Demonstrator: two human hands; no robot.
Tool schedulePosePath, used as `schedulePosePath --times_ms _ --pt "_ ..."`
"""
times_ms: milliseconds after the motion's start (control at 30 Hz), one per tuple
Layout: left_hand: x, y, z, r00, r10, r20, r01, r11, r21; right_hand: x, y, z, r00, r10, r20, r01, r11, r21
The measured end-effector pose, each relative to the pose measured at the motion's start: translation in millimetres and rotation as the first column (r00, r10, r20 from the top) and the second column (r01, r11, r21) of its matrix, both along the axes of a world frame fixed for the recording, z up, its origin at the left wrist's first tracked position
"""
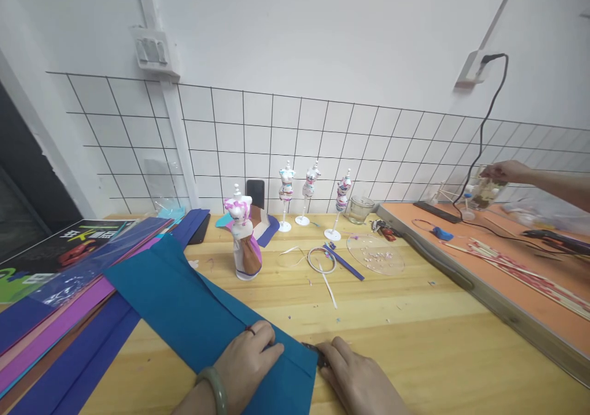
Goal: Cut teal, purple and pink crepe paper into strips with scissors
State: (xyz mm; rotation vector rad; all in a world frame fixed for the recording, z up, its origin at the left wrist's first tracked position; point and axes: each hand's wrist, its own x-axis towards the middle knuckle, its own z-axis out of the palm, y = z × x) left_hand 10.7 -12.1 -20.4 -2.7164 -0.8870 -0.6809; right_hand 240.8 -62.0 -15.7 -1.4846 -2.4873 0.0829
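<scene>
A long folded sheet of teal paper (184, 310) slants across the front of the table. My left hand (246, 359), with a bangle at its wrist, presses on this sheet, fingers bent and closed on it. At the paper's right end my right hand (357, 372) is closed round a small dark scissors-like tool (320, 355). The tool's tip lies at the paper's edge; its handle is mostly hidden by my fingers. Behind the paper stands a white and pink dress-form figure (238, 212) wrapped in a brown and purple skirt (249, 255).
Three small dress forms (286, 187) stand behind, near a glass bowl (361, 209). A tape roll (321, 260), ribbons and a clear tray of beads (375, 256) lie mid-table. Coloured paper sheets (78, 353) are stacked left. At right, another person's hand (509, 172) reaches over an orange table (520, 218).
</scene>
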Motion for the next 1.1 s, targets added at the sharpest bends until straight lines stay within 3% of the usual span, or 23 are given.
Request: schedulePosePath --times_ms 800,1100 --pt "-1 1 1.6 0.995 -0.052 0.084 0.049 0.998 0.040 -8 2 12.5 0.998 -0.062 0.017 0.064 0.993 -0.100" --pt "0 6 -8.5 0.997 -0.020 0.079 0.011 0.993 0.115 -2 -4 18.0 0.996 -0.087 -0.027 0.084 0.992 -0.099"
